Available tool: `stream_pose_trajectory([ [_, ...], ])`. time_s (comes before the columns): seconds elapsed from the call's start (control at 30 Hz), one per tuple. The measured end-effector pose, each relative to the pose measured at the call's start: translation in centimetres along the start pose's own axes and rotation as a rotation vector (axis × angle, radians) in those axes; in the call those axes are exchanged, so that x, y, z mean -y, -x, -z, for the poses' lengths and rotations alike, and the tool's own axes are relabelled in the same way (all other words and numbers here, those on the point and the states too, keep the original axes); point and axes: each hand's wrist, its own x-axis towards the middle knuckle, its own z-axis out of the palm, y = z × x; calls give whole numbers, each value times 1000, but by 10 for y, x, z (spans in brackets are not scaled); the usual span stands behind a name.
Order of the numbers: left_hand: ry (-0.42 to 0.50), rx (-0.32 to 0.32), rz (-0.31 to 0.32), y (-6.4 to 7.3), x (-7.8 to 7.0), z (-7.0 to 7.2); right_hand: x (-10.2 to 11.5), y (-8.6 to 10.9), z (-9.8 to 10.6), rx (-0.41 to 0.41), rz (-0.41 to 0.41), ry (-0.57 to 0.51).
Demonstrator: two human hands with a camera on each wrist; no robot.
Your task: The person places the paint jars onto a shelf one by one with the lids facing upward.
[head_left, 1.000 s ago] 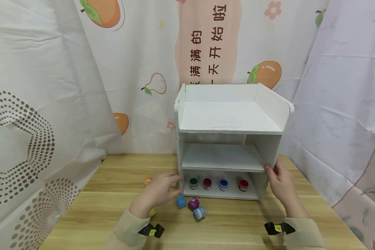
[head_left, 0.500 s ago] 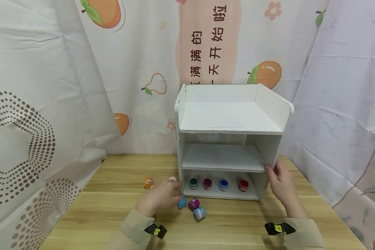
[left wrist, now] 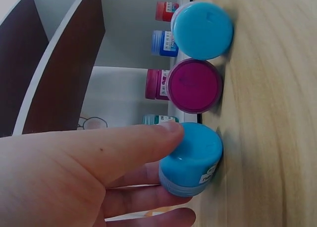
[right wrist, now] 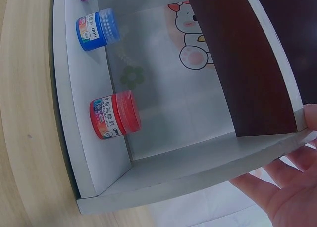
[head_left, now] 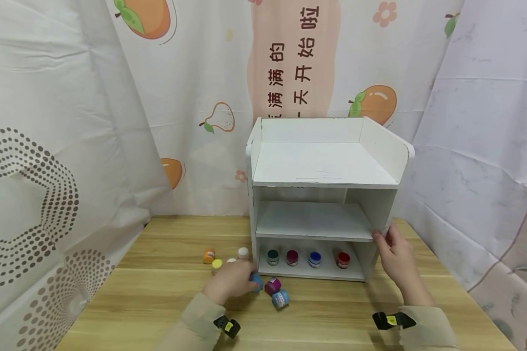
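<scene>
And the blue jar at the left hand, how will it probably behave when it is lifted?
The blue jar is probably stiff: it shows no dent where the left hand touches it. It may be somewhat slippery, because its surface looks smooth. If it gets laid on its side, it could roll, as its body is round.

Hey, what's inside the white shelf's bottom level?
A green jar, magenta jar, blue jar and red jar stand in a row; from the head camera, the middle board covers the rear.
</scene>
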Motion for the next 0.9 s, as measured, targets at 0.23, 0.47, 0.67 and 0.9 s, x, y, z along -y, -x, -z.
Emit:
stream_pose_trajectory([
  [0.23,11,13,-9,-2,-1,-2,-1,0,1,6,-2,21],
  [0.47,104,23,-39,3,2,4,0,1,0,16,3,19],
  [0.67,190,14,-48,9,5,17,-1,1,0,15,10,8],
  [0.9,176,18,-40,9,6,19,-3,1,0,17,2,15],
])
